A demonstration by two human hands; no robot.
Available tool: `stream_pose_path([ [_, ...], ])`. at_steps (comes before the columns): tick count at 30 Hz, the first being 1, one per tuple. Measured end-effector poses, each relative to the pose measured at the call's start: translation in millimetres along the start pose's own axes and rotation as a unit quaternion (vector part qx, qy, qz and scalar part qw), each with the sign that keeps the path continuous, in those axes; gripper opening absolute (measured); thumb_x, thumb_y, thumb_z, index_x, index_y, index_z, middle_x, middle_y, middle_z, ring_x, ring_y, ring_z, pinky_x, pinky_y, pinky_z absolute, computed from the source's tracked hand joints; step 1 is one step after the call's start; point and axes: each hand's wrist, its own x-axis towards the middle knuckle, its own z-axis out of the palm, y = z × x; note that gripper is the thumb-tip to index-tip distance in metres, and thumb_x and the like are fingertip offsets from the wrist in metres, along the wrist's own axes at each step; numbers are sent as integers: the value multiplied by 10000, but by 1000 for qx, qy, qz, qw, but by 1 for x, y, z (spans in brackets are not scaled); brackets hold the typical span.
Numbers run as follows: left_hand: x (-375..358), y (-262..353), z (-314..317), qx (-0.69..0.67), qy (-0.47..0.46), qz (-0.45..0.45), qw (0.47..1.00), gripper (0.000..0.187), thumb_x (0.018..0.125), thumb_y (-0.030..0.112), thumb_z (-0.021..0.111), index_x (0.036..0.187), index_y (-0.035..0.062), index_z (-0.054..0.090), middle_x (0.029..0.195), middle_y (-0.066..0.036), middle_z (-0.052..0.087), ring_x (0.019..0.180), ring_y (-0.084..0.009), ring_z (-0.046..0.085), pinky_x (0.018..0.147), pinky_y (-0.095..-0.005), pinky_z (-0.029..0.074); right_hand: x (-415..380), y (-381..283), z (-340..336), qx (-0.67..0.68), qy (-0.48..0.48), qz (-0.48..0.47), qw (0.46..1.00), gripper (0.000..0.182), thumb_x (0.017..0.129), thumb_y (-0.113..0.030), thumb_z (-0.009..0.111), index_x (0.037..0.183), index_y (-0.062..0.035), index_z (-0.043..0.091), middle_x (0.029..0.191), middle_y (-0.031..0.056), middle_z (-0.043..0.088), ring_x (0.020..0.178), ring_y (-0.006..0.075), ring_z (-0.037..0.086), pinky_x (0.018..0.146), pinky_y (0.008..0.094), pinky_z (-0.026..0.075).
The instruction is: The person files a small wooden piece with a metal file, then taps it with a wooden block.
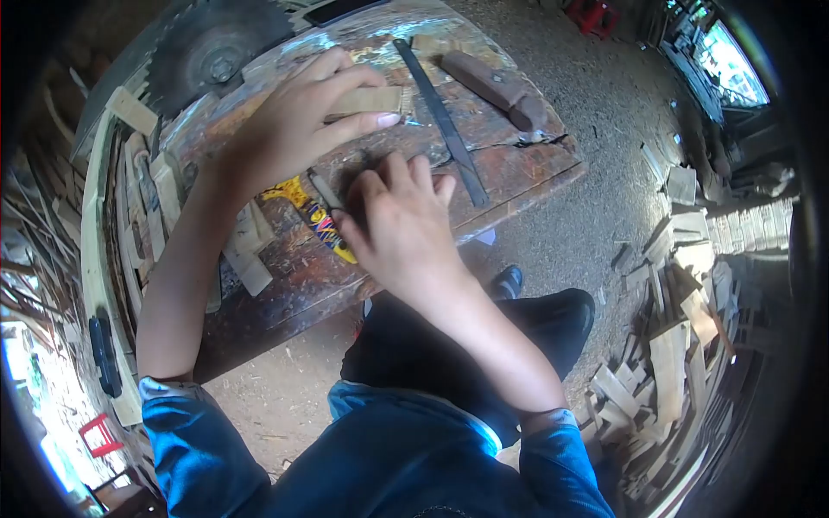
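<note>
Pinching wood block lengthwise, long axis left-right, left hand; right hand flat on bench.

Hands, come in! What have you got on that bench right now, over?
Left hand gripping small wood block on bench. Right hand pressed flat beside yellow-handled tool. Long dark metal strip and brown-handled tool lie just beyond.

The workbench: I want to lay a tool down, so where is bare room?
Bare wood shows on the workbench right corner, between the long metal file and the edge below the wooden-handled tool. The middle is crowded by the left hand holding a small wood block and the right hand; wood scraps crowd the left.
</note>
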Motion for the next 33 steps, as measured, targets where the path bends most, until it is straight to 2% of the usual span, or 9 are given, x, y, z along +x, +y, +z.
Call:
stream_pose_path([
  [8,24,23,23,-27,-5,36,999,368,913,286,746,1182,50,656,1131,-123,596,1105,-308,605,956,-382,466,-29,17,-30,-28,33,3,999,172,921,-137,633,1037,-25,573,1018,131,553,995,300,551,866,461,373],
  [11,43,33,41,-31,14,106,994,376,908,288,753,1181,47,659,1134,-124,599,1086,-307,613,940,-382,474,-59,36,-72,42,18,87,995,156,968,-145,649,1063,-46,573,833,134,646,832,330,658,805,441,430],
  [14,66,47,68,-49,7,151,987,387,897,308,763,1165,46,670,1091,-122,602,1054,-305,619,920,-392,484,-84,62,-113,104,16,191,976,126,975,-140,669,1034,-44,613,828,124,711,806,325,713,714,418,521],
  [17,85,67,96,-42,-13,169,985,406,884,329,770,1172,55,685,1074,-115,607,1045,-315,621,917,-404,488,-102,95,-135,143,126,227,955,154,966,-145,702,1020,-6,663,849,108,728,796,177,707,729,312,524],
  [20,95,72,124,-24,-29,192,981,453,876,313,771,1246,69,679,1113,-114,608,1072,-321,622,963,-419,486,-104,105,-156,146,209,257,932,147,953,-118,726,994,10,667,858,75,722,840,112,677,764,275,498],
  [23,94,83,128,-62,-5,213,975,466,891,254,742,1313,81,647,1144,-124,599,1107,-338,616,994,-424,484,-96,113,-173,104,184,254,944,194,931,-144,755,1006,9,662,835,66,715,801,103,653,713,278,490],
  [27,86,105,101,-243,-72,188,949,495,892,164,701,1352,15,592,1279,-155,600,1198,-309,621,980,-404,530,-57,121,-170,86,155,154,972,229,914,-173,769,1014,3,661,819,58,711,760,114,645,675,278,493],
  [29,85,104,96,-297,-79,148,940,412,947,157,702,1306,-23,609,1197,-129,674,1097,-232,671,949,-352,547,-33,132,-162,112,151,75,979,245,911,-189,769,1022,1,659,804,51,707,725,125,640,651,269,493],
  [33,84,91,88,-421,-79,24,903,260,1002,152,680,1198,-15,646,1080,-85,725,1051,-138,694,919,-292,543,14,136,-163,188,105,60,975,360,986,-358,661,1152,-38,657,1014,109,710,914,178,676,819,300,512],
])
